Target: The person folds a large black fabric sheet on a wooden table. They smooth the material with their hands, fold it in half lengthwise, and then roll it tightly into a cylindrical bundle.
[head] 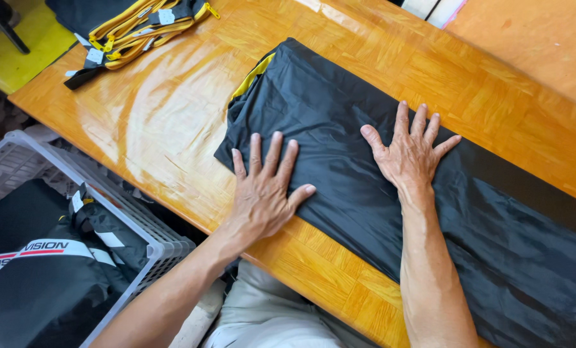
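Observation:
A long black garment (339,109) of thin shiny fabric lies folded flat along the orange wooden table (172,116), with a strip of yellow lining (252,76) showing at its upper left edge. My left hand (265,190) presses flat on the garment's near left end, fingers spread. My right hand (410,154) lies flat on the middle of the garment, fingers spread too. Neither hand grips anything.
A pile of black and yellow garments with zips (130,29) sits at the table's far left corner. Below the table on the left stands a white plastic crate (162,248) holding folded black garments (37,283) with white tags.

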